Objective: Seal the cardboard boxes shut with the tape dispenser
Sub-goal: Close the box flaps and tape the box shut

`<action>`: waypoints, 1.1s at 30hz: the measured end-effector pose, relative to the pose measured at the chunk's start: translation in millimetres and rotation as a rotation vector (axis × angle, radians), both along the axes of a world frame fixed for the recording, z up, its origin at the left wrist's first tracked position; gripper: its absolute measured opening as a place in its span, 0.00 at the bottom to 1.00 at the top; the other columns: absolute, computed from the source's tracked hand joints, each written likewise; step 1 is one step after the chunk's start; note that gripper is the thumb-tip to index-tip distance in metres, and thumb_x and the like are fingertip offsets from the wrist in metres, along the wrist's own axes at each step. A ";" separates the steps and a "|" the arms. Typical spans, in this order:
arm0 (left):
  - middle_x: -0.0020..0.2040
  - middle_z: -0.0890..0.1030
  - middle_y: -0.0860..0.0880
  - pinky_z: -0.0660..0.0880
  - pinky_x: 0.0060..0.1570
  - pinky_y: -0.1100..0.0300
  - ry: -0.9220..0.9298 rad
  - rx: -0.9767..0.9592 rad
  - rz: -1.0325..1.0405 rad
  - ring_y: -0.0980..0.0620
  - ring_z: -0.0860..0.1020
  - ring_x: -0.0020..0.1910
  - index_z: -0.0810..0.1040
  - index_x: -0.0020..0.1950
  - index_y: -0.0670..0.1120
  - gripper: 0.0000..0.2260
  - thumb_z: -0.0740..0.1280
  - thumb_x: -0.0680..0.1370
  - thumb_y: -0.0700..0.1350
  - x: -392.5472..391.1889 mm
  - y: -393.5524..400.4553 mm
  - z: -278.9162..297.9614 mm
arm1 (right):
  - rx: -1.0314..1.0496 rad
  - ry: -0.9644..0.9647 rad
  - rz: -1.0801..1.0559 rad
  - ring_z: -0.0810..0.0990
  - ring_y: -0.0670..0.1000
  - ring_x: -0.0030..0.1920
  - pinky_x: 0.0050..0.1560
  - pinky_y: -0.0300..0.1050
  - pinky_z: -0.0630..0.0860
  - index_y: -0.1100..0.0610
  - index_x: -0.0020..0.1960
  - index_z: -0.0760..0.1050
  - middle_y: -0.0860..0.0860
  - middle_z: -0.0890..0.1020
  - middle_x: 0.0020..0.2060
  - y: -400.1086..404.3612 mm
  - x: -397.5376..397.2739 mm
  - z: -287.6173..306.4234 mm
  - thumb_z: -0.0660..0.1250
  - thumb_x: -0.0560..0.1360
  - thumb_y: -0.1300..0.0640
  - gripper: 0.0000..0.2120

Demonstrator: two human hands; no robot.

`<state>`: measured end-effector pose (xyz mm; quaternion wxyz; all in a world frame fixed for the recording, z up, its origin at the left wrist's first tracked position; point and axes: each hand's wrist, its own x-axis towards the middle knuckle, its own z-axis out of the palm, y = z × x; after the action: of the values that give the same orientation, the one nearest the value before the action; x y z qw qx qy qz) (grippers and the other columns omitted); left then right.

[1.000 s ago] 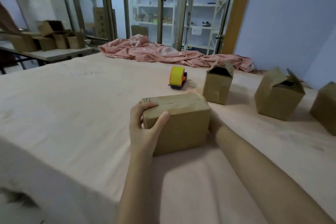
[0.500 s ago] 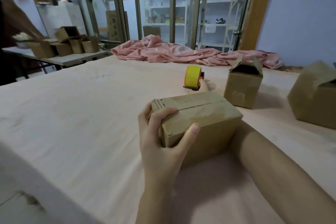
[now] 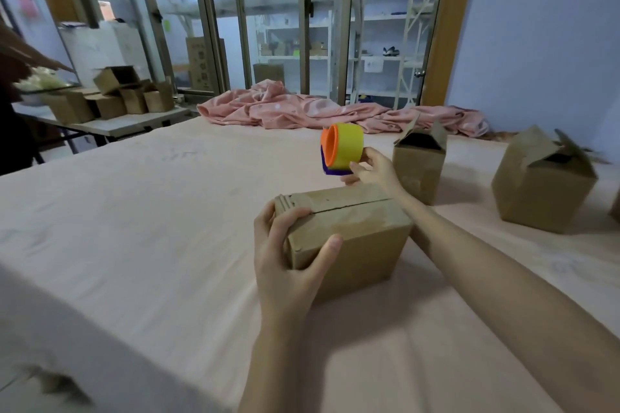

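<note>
1. The left hand (image 3: pixel 285 255) grips the near left corner of a closed brown rectangular cardboard box (image 3: pixel 349 238), thumb on its front face, fingers curled over the top edge; its matte flaps meet along a dark centre seam.
2. That box sits on a pale pink cloth-covered counter (image 3: pixel 151 228).
3. Just beyond this grip, the right hand (image 3: pixel 370 169) pinches a tape dispenser with a yellow roll, orange hub and purple body (image 3: pixel 342 149), held above the counter.
4. Right of that grip stand two brown cardboard boxes with raised flaps (image 3: pixel 419 168) (image 3: pixel 543 184), interiors dark.
5. Farthest lies a crumpled pink fabric (image 3: pixel 302 109).
</note>
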<state>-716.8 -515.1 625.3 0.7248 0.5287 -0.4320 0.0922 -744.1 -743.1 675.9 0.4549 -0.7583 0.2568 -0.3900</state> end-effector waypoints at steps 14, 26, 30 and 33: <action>0.55 0.76 0.60 0.69 0.55 0.69 0.145 0.113 -0.252 0.61 0.74 0.58 0.76 0.49 0.64 0.12 0.69 0.67 0.56 -59.4 24.6 1.6 | 0.008 -0.326 -0.105 0.81 0.44 0.34 0.40 0.42 0.80 0.61 0.55 0.72 0.51 0.80 0.40 120.5 -253.3 71.3 0.57 0.78 0.69 0.09; 0.57 0.77 0.47 0.73 0.55 0.62 0.228 0.225 -0.546 0.53 0.76 0.57 0.77 0.51 0.50 0.13 0.71 0.68 0.50 -192.7 32.4 5.6 | 0.099 -0.360 -0.785 0.71 0.43 0.29 0.31 0.38 0.69 0.52 0.41 0.73 0.49 0.75 0.32 219.0 -457.8 -15.5 0.72 0.72 0.57 0.07; 0.57 0.77 0.46 0.72 0.52 0.67 0.222 0.249 -0.628 0.54 0.76 0.56 0.77 0.52 0.48 0.14 0.71 0.69 0.50 -231.7 27.3 7.0 | 0.040 -0.296 -0.867 0.74 0.38 0.27 0.29 0.31 0.70 0.52 0.39 0.74 0.44 0.77 0.28 237.6 -489.7 -30.6 0.72 0.63 0.49 0.10; 0.57 0.77 0.49 0.71 0.51 0.72 0.247 0.194 -0.616 0.60 0.76 0.54 0.77 0.51 0.49 0.13 0.71 0.69 0.49 -249.0 28.4 3.0 | -0.018 -0.271 -0.881 0.73 0.36 0.28 0.29 0.27 0.68 0.53 0.38 0.74 0.46 0.76 0.30 243.9 -501.4 -44.0 0.68 0.64 0.50 0.08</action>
<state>-965.8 -486.7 628.3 0.7117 0.4471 -0.4870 -0.2374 -1245.5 -499.2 631.9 0.2688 -0.5227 0.4895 -0.6441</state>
